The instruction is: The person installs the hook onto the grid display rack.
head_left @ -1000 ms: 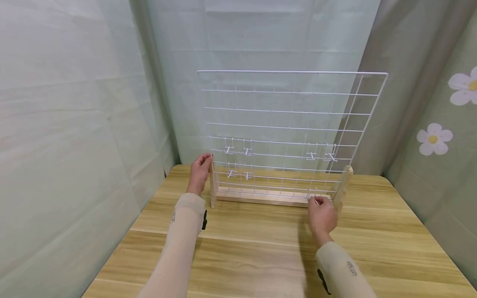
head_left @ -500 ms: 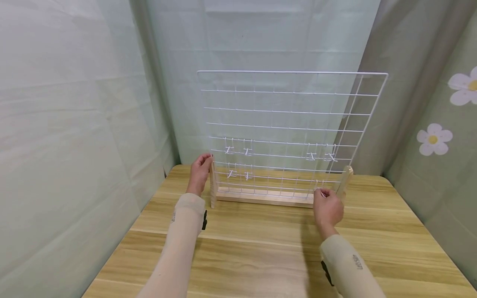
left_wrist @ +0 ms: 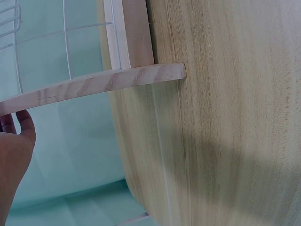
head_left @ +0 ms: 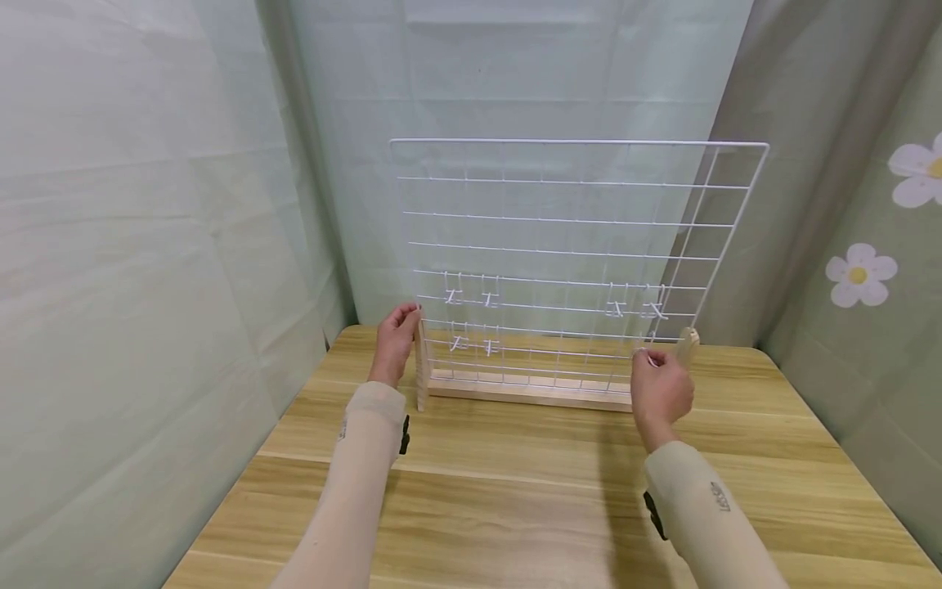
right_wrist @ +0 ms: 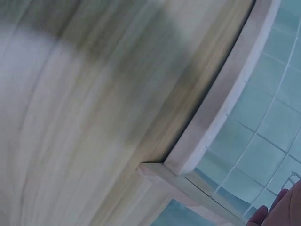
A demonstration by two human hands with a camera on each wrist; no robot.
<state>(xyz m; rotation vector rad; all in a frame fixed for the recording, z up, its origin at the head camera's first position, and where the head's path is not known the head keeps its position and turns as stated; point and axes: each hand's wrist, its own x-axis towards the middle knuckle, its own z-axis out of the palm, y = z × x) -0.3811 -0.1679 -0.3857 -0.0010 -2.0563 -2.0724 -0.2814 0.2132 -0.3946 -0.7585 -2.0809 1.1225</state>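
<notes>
A white wire grid panel [head_left: 581, 221] stands upright in a wooden stand whose base board [head_left: 530, 389] lies on the table. My left hand [head_left: 393, 342] grips the top of the left wooden side post [head_left: 422, 368]; in the left wrist view its fingers [left_wrist: 27, 125] touch that post's edge. My right hand [head_left: 660, 391] pinches a white wire hook at the grid's lower right, in front of the right side post [head_left: 688, 343]. Most of that hook is hidden by the fingers; a bit of white wire [right_wrist: 293, 177] shows beside them in the right wrist view.
Several white hooks hang on the grid: a pair at upper left [head_left: 471, 296], a pair at right [head_left: 634, 307], and a pair at lower left [head_left: 473, 343]. Pale curtains [head_left: 184, 245] surround the wood-grain table [head_left: 500, 499] at the back and sides.
My right hand has moved up and to the right along the grid with the pinched hook, off the base board's level. My left hand has stayed on the left post.
</notes>
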